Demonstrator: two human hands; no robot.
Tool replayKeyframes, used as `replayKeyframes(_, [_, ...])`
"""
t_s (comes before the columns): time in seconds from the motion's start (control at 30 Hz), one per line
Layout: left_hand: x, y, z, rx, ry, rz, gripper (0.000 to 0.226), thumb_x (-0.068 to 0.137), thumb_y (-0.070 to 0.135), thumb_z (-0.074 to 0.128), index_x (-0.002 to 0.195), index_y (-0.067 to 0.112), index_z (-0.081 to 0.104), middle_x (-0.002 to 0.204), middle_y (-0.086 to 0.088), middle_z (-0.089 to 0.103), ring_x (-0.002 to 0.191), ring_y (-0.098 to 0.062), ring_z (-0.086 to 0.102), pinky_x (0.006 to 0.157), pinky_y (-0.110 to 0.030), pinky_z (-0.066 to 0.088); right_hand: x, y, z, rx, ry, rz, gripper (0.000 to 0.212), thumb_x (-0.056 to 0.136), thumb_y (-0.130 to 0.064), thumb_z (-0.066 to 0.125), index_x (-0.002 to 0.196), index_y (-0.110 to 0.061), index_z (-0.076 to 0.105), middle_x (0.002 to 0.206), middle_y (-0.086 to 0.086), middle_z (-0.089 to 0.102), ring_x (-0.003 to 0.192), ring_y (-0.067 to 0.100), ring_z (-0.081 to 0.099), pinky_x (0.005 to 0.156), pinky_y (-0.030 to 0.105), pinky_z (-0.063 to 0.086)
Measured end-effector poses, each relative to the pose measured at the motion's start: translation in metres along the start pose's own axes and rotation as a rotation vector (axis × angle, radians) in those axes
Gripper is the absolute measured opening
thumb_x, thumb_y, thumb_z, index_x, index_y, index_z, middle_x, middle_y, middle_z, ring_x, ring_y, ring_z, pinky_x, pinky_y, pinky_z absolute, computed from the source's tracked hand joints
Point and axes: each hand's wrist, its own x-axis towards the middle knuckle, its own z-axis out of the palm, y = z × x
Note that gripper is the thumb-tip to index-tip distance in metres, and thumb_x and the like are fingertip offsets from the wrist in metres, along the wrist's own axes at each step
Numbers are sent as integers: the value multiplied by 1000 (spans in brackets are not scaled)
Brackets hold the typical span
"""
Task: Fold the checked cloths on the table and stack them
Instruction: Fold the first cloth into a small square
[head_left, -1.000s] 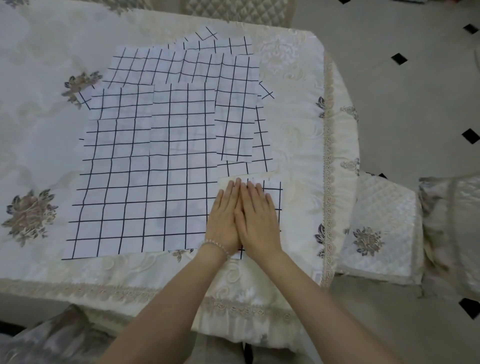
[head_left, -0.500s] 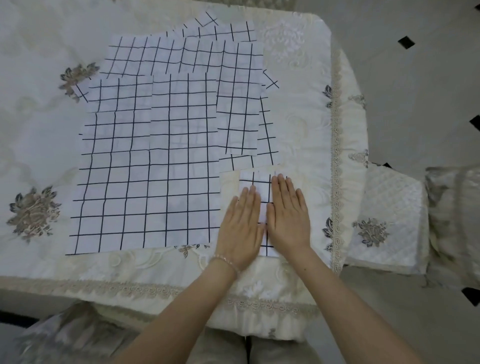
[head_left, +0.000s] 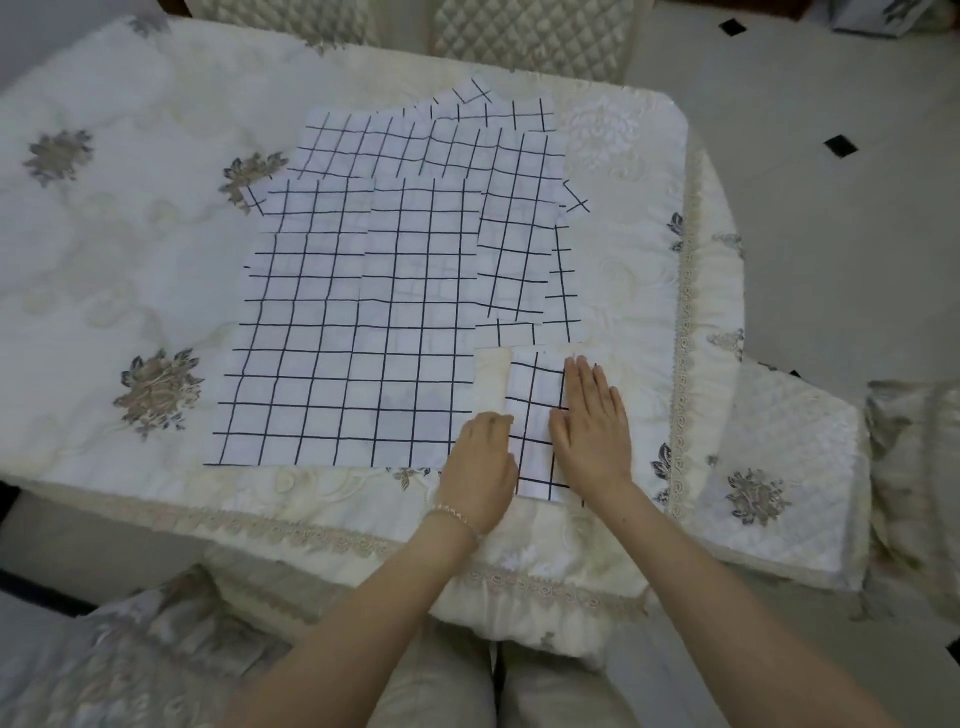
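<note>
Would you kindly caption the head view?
Both hands, left and right, press a folded checked cloth beside unfolded ones.

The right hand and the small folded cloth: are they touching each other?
Touching. In the head view, the right hand lies flat, palm down, on the right part of the small folded cloth, and no gap shows between them.

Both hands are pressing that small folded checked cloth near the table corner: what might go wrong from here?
The small folded black-and-white checked cloth sits close to the cream tablecloth's front edge, so a push from the left hand or right hand could slide it off. It also borders the large unfolded checked cloths, which may get dragged.
</note>
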Motion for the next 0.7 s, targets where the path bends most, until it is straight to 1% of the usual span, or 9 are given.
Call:
replayKeyframes(0.07, [-13,-1,-6,-70,82,-75,35,83,3,60,117,2,53,109,-12,55,93,-25,56,81,-33,51,-9,-6,-10,30,27,-120,61,96,-35,21,154,-14,12,160,0,10,148,17,4,120,32,2])
replayKeyframes(0.17, [-25,-2,-3,-280,49,-342,27,88,12,56,114,8,50,110,-7,50,89,-20,54,77,-27,45,-38,-9,-2,-4,-39,-284,57,101,-35,21,153,-14,14,160,0,12,148,18,8,120,36,7])
replayKeyframes(0.23, [-29,-2,3,-387,82,-473,24,87,14,57,110,9,50,108,-6,50,83,-16,53,75,-23,41,-53,-2,13,-55,-80,-285,57,102,-40,18,153,-14,14,161,0,10,148,18,10,119,39,10])
replayKeyframes(0.33, [-32,1,6,-422,94,-516,21,88,14,58,107,10,52,103,-3,52,77,-12,52,72,-19,38,-58,4,24,-90,-97,-250,59,101,-42,21,153,-14,12,161,2,10,148,18,7,119,40,11])
replayKeyframes(0.43, [-33,6,9,-469,41,-551,18,89,19,59,104,11,53,96,-1,55,79,-11,53,71,-19,38,-56,2,21,-96,-111,-253,60,101,-42,22,153,-13,15,161,2,12,148,18,9,118,42,13])
replayKeyframes(0.5, [-31,10,10,-506,-4,-591,14,87,21,61,96,13,53,89,1,56,75,-10,52,65,-19,37,-57,1,21,-83,-122,-239,60,101,-41,22,153,-13,18,160,2,14,148,18,10,118,42,13])
replayKeyframes(0.57, [-26,13,12,-530,-23,-627,11,84,21,61,81,15,53,82,-1,55,69,-13,50,55,-19,33,-58,-1,21,-63,-124,-226,60,101,-42,21,152,-13,19,160,2,14,148,19,10,118,42,13])
replayKeyframes(0.63, [-22,14,13,-531,-18,-643,14,83,19,61,73,15,51,81,-6,53,64,-15,47,51,-18,30,-59,-5,18,-18,-109,-214,61,100,-45,19,153,-15,16,160,1,13,148,18,8,118,40,9])
replayKeyframes(0.7, [-19,14,8,-557,-35,-646,15,85,14,57,73,13,48,76,-5,51,62,-14,45,53,-20,33,-58,-10,10,79,-74,-190,61,100,-45,21,153,-17,13,160,-3,10,148,14,4,120,34,4])
